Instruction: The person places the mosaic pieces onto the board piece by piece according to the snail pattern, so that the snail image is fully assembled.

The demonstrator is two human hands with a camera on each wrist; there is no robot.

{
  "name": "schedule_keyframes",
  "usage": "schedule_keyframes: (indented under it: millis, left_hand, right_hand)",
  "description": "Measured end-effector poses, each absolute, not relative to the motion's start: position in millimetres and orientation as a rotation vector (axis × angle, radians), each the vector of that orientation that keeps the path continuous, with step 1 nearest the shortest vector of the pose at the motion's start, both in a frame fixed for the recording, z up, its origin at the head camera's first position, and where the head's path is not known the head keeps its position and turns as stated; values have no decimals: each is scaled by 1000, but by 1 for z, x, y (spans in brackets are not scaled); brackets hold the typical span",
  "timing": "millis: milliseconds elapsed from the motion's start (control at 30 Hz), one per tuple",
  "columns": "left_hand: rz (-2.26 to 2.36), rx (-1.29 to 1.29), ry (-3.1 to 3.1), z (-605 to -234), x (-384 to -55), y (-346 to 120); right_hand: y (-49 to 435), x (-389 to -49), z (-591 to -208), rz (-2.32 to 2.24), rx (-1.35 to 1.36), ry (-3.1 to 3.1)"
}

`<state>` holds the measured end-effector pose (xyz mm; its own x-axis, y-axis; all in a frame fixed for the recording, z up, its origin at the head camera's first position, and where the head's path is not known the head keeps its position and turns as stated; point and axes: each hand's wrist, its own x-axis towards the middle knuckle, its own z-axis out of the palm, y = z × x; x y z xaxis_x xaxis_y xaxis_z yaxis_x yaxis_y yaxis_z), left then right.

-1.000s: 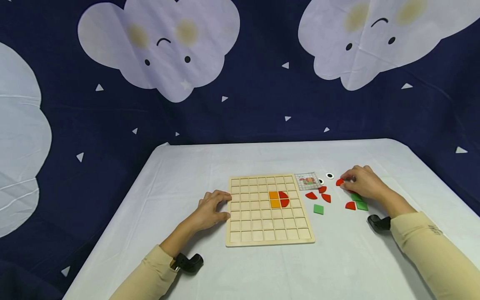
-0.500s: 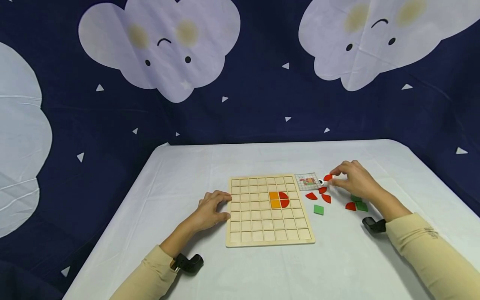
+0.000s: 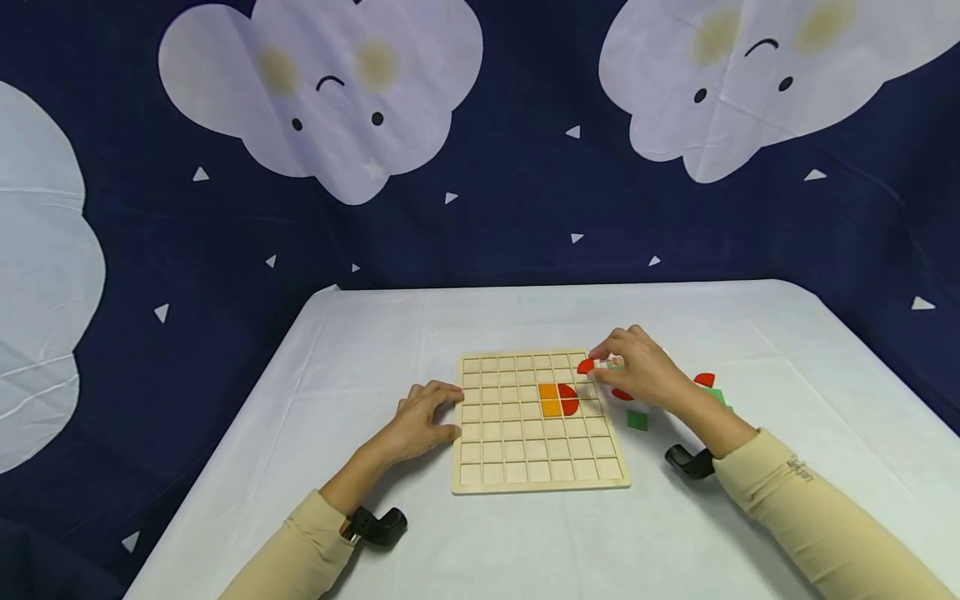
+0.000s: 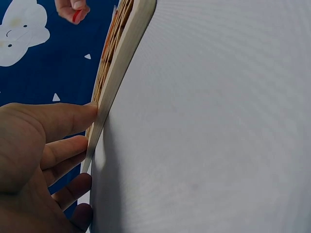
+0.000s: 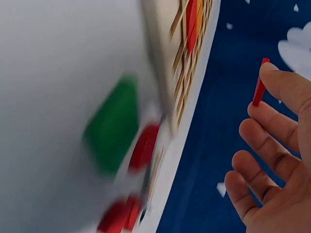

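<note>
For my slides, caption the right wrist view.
Fingers pinch a red piece; a blurred green piece lies beside the gridded board.

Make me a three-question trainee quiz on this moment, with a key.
1. Multiple choice: which hand pinches a red piece? A) left; B) right; C) neither.
2. True or false: the left hand touches the board.
3. Fill in: the head view shows ___ orange squares in the board.

Key: 1. B, the right hand; 2. true, at its left edge; 3. two.
</note>
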<state>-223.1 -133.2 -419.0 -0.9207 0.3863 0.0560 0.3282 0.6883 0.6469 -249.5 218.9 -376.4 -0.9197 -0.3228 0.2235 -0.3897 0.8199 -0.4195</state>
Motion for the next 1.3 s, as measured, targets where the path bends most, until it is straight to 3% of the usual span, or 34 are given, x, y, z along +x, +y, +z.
schedule_keyframes:
  millis: [533,1300]
  left_hand:
    - [1061,605,2806,-419,-222,-134]
    - [1068,620,2802,-419,-223,-134]
  right_hand:
    - [150,-251,-379,668,660,-2873]
    - [141,-262,-395,496,750,-2902]
